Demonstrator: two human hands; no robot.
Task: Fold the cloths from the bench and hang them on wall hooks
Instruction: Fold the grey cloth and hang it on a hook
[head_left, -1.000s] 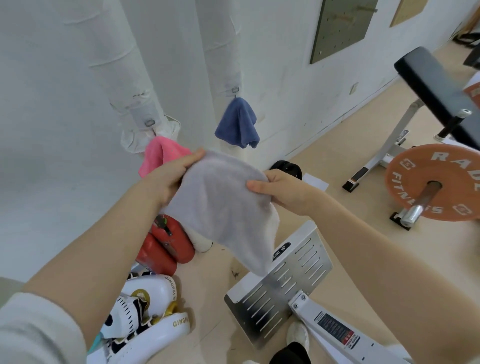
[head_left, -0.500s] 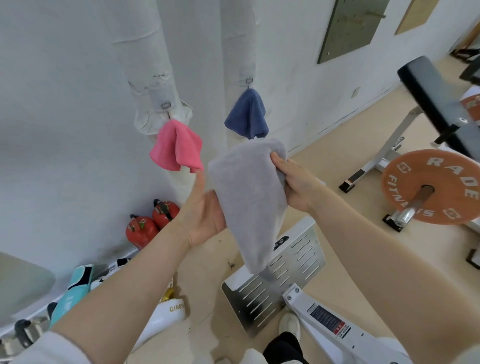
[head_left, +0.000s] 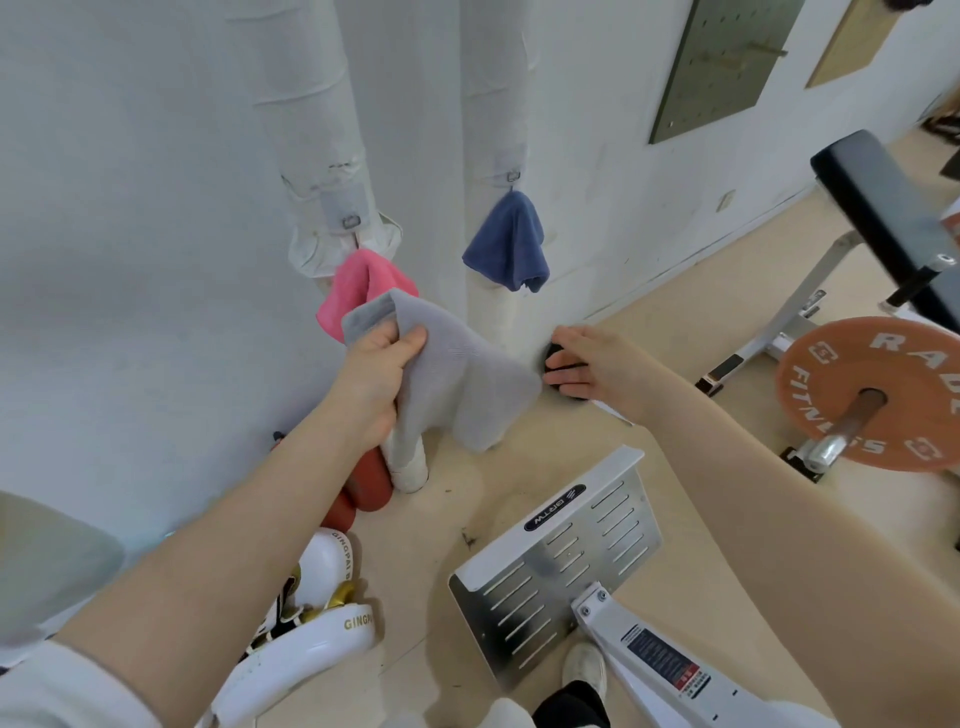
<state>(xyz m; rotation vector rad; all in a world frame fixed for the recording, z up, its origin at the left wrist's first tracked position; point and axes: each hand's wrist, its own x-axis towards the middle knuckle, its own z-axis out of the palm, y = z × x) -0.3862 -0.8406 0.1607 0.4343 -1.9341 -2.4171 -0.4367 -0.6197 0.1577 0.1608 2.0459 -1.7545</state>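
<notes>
Left hand (head_left: 376, 382) fingers clamped on grey cloth (head_left: 457, 374) near pink cloth (head_left: 358, 291); right hand (head_left: 587, 361) fingers straight, apart, holding nothing.

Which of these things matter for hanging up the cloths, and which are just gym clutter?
For the job: grey cloth in the left hand, pink cloth and blue cloth on hooks, right hand.
Just there: weight plate, bench, pegboard, metal footplate.
</notes>
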